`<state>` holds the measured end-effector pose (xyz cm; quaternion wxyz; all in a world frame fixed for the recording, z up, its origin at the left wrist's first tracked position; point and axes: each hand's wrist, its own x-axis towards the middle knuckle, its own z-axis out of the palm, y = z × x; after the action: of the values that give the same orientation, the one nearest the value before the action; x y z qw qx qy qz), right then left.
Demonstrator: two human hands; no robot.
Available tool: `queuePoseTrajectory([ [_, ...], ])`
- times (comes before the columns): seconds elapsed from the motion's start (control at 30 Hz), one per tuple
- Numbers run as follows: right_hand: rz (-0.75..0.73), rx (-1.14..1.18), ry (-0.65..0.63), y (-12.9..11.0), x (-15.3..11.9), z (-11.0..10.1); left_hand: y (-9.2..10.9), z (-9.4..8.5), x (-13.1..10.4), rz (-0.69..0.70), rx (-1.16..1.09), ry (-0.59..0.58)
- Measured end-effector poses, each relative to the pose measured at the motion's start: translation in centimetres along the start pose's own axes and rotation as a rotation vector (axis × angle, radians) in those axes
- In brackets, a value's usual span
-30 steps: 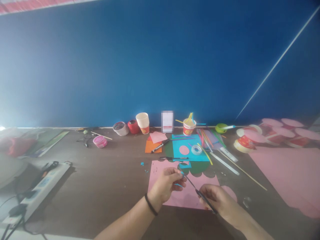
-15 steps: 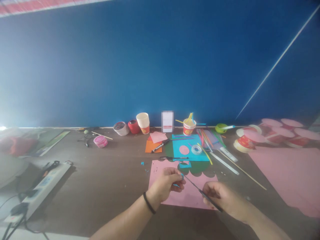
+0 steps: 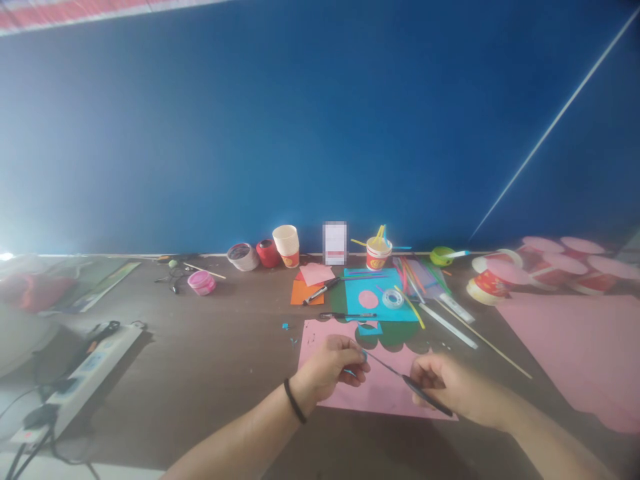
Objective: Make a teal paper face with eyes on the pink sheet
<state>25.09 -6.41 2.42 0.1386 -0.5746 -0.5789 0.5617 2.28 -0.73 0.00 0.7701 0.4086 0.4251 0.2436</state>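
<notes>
Brown table [image 3: 225,373]; left fingers [image 3: 351,358] pinch small blue paper [image 3: 365,357], right fingers [image 3: 425,364] curled round slim dark scissors [image 3: 415,387].

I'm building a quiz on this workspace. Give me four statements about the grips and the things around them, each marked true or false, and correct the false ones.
1. The right grip holds scissors. True.
2. Something yellow is pinched on the left. False: the left grip pinches a small blue piece.
3. The tape roll and a pink circle lie on the blue sheet. True.
4. Both wrists are bare. False: a black band circles the left wrist.
</notes>
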Motion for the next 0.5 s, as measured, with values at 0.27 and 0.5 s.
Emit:
queuePoseTrajectory([
  [0.27, -0.026, -0.017, -0.001, 0.22, 0.22, -0.41, 0.2, -0.17, -0.08, -0.029, 0.049, -0.015],
  [0.5, -0.009, -0.051, -0.001, -0.14, 0.05, -0.41, -0.06, -0.41, 0.17, -0.072, 0.066, -0.026],
])
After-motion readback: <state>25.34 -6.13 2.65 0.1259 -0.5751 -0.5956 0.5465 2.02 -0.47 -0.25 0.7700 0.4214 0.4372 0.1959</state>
